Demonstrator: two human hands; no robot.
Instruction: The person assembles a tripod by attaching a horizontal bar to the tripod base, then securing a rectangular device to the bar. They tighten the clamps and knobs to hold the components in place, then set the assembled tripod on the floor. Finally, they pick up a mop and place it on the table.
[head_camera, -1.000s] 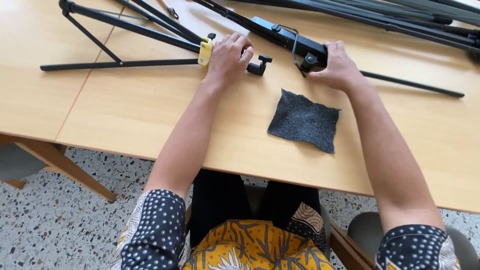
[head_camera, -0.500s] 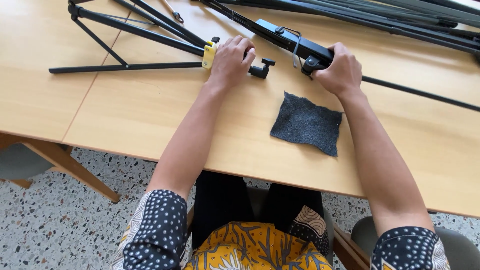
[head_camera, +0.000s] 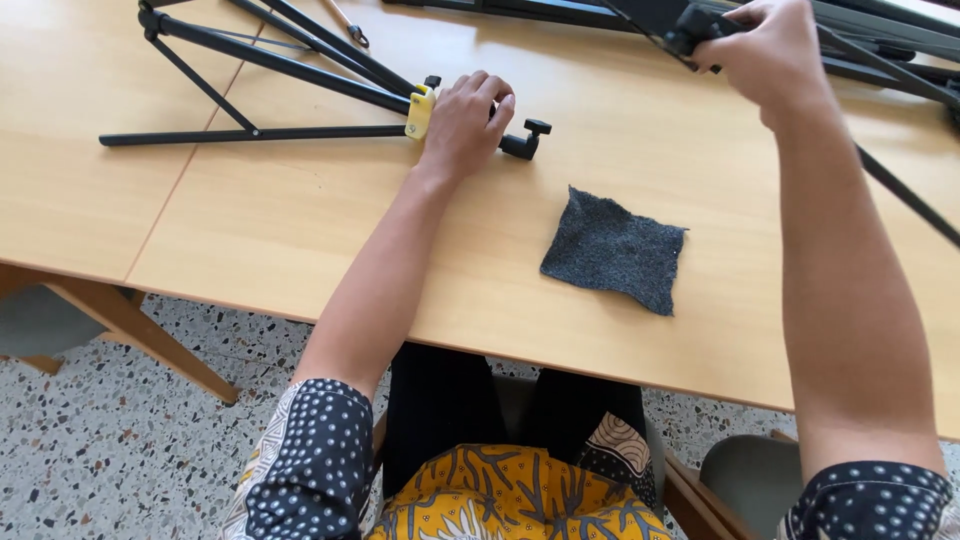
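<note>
A black folding stand (head_camera: 300, 75) with thin metal legs lies across the wooden table (head_camera: 300, 230). My left hand (head_camera: 467, 118) rests closed over its central tube, next to a yellow collar (head_camera: 419, 111) and a black clamp knob (head_camera: 525, 142). My right hand (head_camera: 765, 55) is raised at the far right and grips a black clamp piece (head_camera: 690, 28) on a long black rod (head_camera: 905, 195) that slants down to the right. A dark grey square of cloth (head_camera: 614, 250) lies flat on the table between my arms.
More black bars and tubes (head_camera: 880, 45) lie along the table's far edge. A table seam (head_camera: 190, 165) runs at the left. Speckled floor (head_camera: 100, 440) and a table leg (head_camera: 130, 330) show below, with a grey chair (head_camera: 745, 475) at lower right.
My right hand has lifted up and to the right with the black clamp piece and rod. The left hand stays on the stand's tube. The camera view has shifted closer.
</note>
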